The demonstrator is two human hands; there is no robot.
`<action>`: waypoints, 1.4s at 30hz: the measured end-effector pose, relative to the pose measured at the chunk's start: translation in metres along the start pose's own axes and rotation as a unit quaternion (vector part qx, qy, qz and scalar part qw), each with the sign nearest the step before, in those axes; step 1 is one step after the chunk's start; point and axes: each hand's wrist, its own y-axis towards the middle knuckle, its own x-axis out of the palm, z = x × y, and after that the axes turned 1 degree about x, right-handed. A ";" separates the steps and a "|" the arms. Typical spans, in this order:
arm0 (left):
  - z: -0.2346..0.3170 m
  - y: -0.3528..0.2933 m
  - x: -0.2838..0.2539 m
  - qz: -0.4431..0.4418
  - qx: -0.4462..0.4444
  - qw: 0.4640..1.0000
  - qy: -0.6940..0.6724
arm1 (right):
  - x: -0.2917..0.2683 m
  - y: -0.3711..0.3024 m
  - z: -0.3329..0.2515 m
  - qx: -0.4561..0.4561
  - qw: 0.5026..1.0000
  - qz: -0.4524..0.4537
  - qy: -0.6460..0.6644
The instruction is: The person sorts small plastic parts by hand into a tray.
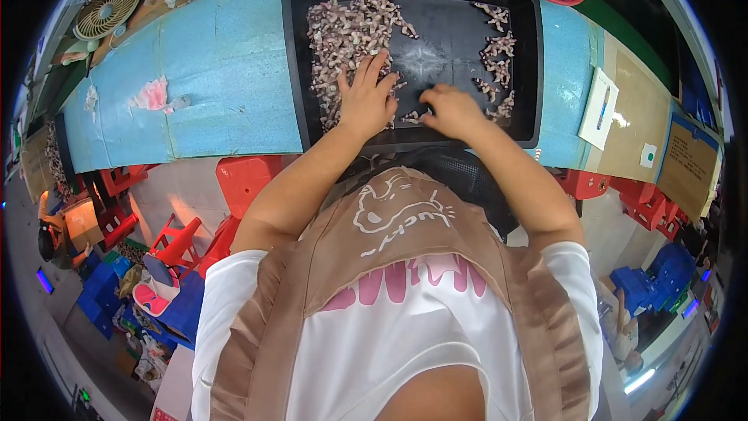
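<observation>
A black rectangular tray (pixel 530 70) lies before me on a blue-covered table. Heaped along its left side are many small pale-pink, white and dark-brown pieces (pixel 347 31), perhaps little moulded figures; their exact kind is too small to tell. My left hand (pixel 365 103) rests on the heap's right edge, fingers spread, holding nothing I can see. Near the tray's front edge, my right hand (pixel 453 113) has its fingers curled in, and what they may hold is hidden. One loose piece (pixel 411 117) lies at its thumb. More pieces (pixel 499 47) form a loose column along the tray's right side.
Behind the tray stands a red basket (pixel 580 0) of purple and white items. A fan (pixel 109 8) is at the far left. Crumpled pink-white tissue (pixel 152 96) lies on the blue table cover (pixel 226 70). A white frame-like panel (pixel 598 107) lies to the right. Red stools (pixel 178 240) stand below.
</observation>
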 end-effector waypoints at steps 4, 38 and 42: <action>0.001 0.000 -0.001 0.000 -0.001 1.000 -0.010 | 0.010 0.009 0.006 0.020 0.994 -0.103 0.023; -0.002 -0.001 -0.005 0.000 0.006 1.000 -0.003 | -0.014 0.106 0.032 0.055 0.943 0.310 0.105; 0.000 -0.001 -0.004 0.014 0.019 1.000 -0.001 | -0.022 0.147 0.001 -0.039 0.942 0.333 0.015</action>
